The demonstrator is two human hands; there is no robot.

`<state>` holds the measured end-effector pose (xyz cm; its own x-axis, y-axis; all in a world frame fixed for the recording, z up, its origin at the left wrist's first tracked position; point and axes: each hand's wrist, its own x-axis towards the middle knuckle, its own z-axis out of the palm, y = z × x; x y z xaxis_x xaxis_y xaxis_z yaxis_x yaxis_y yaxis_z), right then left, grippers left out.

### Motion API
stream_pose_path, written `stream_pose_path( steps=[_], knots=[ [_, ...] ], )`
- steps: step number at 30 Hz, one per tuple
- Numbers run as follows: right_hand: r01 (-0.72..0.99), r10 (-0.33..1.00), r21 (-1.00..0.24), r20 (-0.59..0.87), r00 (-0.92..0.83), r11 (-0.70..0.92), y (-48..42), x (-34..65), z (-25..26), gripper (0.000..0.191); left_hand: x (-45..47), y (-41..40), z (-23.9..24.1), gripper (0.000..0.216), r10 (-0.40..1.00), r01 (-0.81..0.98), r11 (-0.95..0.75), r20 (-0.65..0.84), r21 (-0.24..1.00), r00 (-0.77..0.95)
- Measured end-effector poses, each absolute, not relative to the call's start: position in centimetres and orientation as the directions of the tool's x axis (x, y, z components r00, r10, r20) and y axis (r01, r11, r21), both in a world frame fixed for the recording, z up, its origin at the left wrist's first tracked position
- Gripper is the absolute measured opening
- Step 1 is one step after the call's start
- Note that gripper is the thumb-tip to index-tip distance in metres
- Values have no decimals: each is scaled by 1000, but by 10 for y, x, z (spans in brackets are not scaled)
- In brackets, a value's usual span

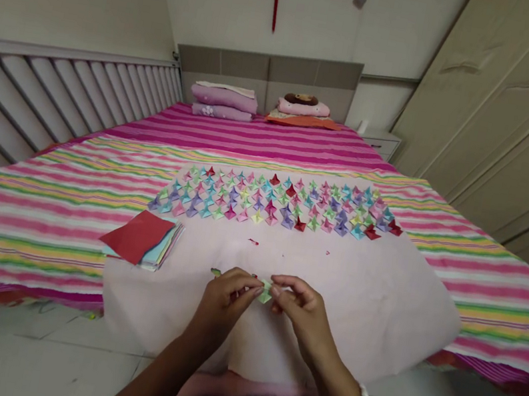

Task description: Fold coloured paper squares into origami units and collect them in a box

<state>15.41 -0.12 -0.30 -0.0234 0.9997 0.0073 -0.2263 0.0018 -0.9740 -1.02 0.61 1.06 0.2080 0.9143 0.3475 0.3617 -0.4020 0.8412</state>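
Observation:
Between my two hands is a small light green folded paper (266, 291), raised over the pale sheet (354, 294). My left hand (227, 296) pinches its left edge between thumb and forefinger. On the opposite edge, my right hand (300, 305), with a white bead bracelet on the wrist, also pinches it. Just behind my left fingers lies a small green item (215, 272), too hidden to name. Left of my hands is a stack of square coloured papers with a red sheet (140, 236) on top.
Rows of small folded paper pieces (270, 210) in many colours cover the sheet's far part. Red scraps (254, 241) lie nearer. The sheet rests on a striped bed (39, 208), with folded bedding (224, 98) by the headboard (315, 75). A railing (69, 91) runs along the left.

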Motion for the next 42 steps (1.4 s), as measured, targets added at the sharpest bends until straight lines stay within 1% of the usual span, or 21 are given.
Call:
stream_pose_path(
  steps=[2,3,5,7,10,13,21,24,27,31,35,38,42],
  knots=[
    [-112,985,-979,170,-2,169,2,155,-3,24,-10,9,10,14,902,369,-428,359,825,241],
    [-69,971,-969,237,-11,236,3,155,-3,22,-9,11,10,16,893,368,-444,370,817,257],
    [-10,949,-949,315,-29,315,6,155,-3,13,-8,13,10,17,879,365,-471,389,803,277],
    [26,941,-941,338,-29,338,8,155,-4,8,-6,16,10,17,879,367,-471,393,802,270],
    [46,942,-941,334,-31,335,11,155,-8,9,-4,19,9,15,897,368,-437,365,821,250],
    [74,940,-938,336,-51,339,15,156,-11,7,-2,23,8,17,894,368,-443,371,817,252],
    [257,871,-833,480,-105,490,28,162,-15,9,4,41,-2,13,894,421,-445,364,790,261],
    [283,867,-822,487,-103,495,35,165,-16,12,6,50,-5,13,884,430,-460,360,777,296],
    [276,871,-829,486,-77,487,43,166,-20,12,8,59,-9,13,895,371,-429,331,824,299],
    [239,892,-866,452,3,438,54,168,-27,12,11,70,-19,12,944,293,-299,238,908,228],
    [141,923,-922,374,90,360,66,170,-37,12,15,81,-30,16,980,200,-155,126,968,151],
    [98,931,-936,348,109,338,74,171,-45,14,19,88,-38,17,983,160,-146,125,976,134],
    [50,942,-950,312,126,308,82,173,-53,17,23,96,-47,17,986,153,-140,125,978,107]
  ],
)
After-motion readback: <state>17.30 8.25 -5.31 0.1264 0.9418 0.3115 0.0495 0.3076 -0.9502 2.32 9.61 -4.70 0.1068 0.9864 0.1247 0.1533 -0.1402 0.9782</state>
